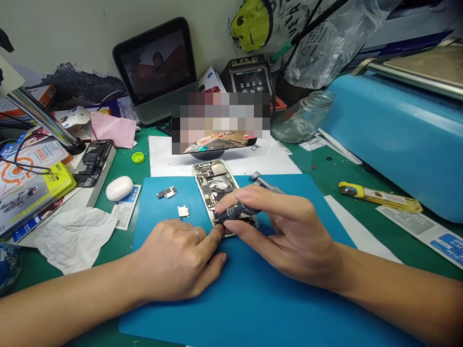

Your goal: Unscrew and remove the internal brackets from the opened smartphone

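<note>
An opened smartphone [220, 185] lies on a blue mat [282, 294], its inner boards and metal parts exposed. The index finger of my left hand [177, 260] presses at the phone's lower left edge, while the other fingers are curled under. Between thumb and fingers, my right hand [289, 226] grips a dark grey ribbed tool [237, 211] over the lower part of the phone; its exact kind and its tip are hard to make out. Behind that hand another grey tool [265, 182] is partly hidden. Left of the phone lie a small metal bracket [167, 193] and a silver card tray piece [183, 211].
At the back stand a smart display [159, 62] and a propped screen [220, 140], partly pixelated. A glass jar [304, 120] and a yellow cutter knife [379, 196] are to the right. Boxes [36, 193], a white case [119, 188] and crumpled tissue [77, 238] lie left.
</note>
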{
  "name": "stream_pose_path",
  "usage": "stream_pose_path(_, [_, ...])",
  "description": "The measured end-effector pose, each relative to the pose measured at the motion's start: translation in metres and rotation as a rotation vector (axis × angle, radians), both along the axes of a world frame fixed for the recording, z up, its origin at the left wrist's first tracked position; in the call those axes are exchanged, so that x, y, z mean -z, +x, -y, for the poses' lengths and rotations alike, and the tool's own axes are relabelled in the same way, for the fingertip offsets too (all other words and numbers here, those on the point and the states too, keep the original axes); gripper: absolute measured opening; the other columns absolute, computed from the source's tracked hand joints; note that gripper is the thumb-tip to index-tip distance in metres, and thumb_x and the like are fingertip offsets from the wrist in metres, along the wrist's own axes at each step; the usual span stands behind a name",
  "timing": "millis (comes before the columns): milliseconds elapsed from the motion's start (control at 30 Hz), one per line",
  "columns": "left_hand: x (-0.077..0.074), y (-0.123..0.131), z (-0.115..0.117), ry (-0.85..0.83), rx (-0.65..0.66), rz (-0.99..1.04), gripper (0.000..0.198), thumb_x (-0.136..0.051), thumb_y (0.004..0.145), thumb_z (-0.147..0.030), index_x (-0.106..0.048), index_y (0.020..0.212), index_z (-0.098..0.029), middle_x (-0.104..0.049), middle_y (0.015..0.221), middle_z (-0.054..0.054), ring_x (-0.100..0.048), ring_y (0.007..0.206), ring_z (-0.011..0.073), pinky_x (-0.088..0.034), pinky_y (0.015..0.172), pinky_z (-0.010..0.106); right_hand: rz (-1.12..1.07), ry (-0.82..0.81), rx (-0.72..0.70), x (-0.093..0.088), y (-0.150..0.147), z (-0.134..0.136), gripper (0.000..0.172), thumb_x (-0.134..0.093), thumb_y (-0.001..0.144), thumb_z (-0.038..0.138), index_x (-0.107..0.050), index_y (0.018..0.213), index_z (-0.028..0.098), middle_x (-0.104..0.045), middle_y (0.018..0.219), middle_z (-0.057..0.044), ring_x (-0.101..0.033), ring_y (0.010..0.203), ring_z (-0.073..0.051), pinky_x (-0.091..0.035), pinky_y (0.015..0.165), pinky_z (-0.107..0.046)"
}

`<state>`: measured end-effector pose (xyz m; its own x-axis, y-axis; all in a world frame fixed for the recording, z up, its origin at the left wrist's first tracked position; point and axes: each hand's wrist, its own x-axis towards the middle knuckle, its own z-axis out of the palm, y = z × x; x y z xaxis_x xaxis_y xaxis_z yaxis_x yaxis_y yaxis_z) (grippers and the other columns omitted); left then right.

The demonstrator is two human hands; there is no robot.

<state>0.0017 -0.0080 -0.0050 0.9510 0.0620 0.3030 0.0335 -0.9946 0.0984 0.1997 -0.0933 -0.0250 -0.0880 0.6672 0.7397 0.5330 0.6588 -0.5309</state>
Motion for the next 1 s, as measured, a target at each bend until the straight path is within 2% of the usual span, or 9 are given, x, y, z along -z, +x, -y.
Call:
stream_pose_path(133, [0.0,0.001,0.0,-0.006,0.006,0.013,0.028,-0.046,0.104,-0.031,-0.067,0.104,-0.013,-0.062,0.065,-0.002,-0.058,0.051,0.0182,-0.044,0.047,0.036,-0.018,-0.007,0.014,-0.001,0.0,0.001,0.075,-0.063,0.09,0.002,-0.04,0.153,0.033,-0.07,0.121,-0.004,-0.071,0.106,-0.014,-0.063,0.095,-0.029])
stream_pose_path(267, [0.0,0.0,0.0,0.002,0.017,0.021,0.034,-0.043,0.105,-0.031,-0.066,0.117,-0.008,-0.064,0.066,-0.001,-0.059,0.051,0.0176,-0.046,0.046,0.036,-0.08,0.036,0.103,-0.006,-0.001,0.005,0.078,-0.066,0.088,0.002,-0.041,0.153,0.038,-0.071,0.118,-0.002,-0.074,0.1,-0.016,-0.065,0.092,-0.032])
stream_pose_path(400, [-0.001,-0.001,0.0,0.019,0.015,0.016,0.036,-0.043,0.106,-0.031,-0.065,0.122,-0.008,-0.066,0.068,-0.001,-0.061,0.052,0.0162,-0.048,0.048,0.033,-0.165,0.077,0.231,-0.012,-0.001,0.005,0.078,-0.068,0.086,0.003,-0.047,0.148,0.045,-0.06,0.139,-0.002,-0.073,0.091,-0.017,-0.067,0.081,-0.035])
stream_pose_path(567, [-0.003,-0.001,-0.001,0.059,0.039,0.016,0.035,-0.041,0.106,-0.031,-0.069,0.117,-0.011,-0.065,0.065,-0.001,-0.06,0.051,0.0152,-0.045,0.048,0.031,-0.156,0.117,0.31,-0.015,0.008,0.0,0.066,-0.07,0.088,0.01,-0.053,0.142,0.044,-0.059,0.129,-0.001,-0.069,0.088,-0.013,-0.063,0.074,-0.03])
stream_pose_path(667, [-0.002,-0.001,-0.001,0.072,0.04,0.004,0.036,-0.041,0.107,-0.031,-0.068,0.119,-0.011,-0.065,0.067,-0.001,-0.061,0.053,0.015,-0.044,0.05,0.03,-0.149,0.086,0.351,-0.015,0.013,0.0,0.056,-0.07,0.091,0.016,-0.054,0.139,0.041,-0.059,0.131,-0.001,-0.067,0.087,-0.013,-0.063,0.074,-0.029])
stream_pose_path(833, [-0.001,-0.002,-0.001,0.041,0.062,-0.023,0.037,-0.043,0.107,-0.031,-0.066,0.126,-0.011,-0.07,0.074,0.001,-0.063,0.058,0.0141,-0.046,0.055,0.027,-0.122,0.008,0.313,-0.008,0.018,-0.002,0.053,-0.071,0.091,0.021,-0.053,0.137,0.038,-0.063,0.121,-0.004,-0.069,0.086,-0.015,-0.064,0.074,-0.032])
stream_pose_path(900, [-0.005,-0.006,-0.003,0.014,0.044,-0.048,0.037,-0.043,0.107,-0.032,-0.066,0.128,-0.012,-0.07,0.076,0.003,-0.065,0.063,0.0138,-0.048,0.059,0.025,-0.113,0.011,0.293,-0.003,0.02,-0.003,0.053,-0.071,0.091,0.021,-0.053,0.138,0.037,-0.064,0.12,-0.004,-0.069,0.086,-0.015,-0.064,0.074,-0.033])
stream_pose_path(1000, [-0.018,-0.014,-0.009,-0.049,0.012,-0.089,0.038,-0.047,0.106,-0.038,-0.064,0.13,-0.015,-0.071,0.087,0.006,-0.069,0.077,0.0149,-0.054,0.069,0.024,-0.083,0.012,0.302,0.0,0.02,-0.004,0.052,-0.07,0.092,0.024,-0.052,0.139,0.038,-0.062,0.129,-0.003,-0.07,0.088,-0.016,-0.064,0.077,-0.035])
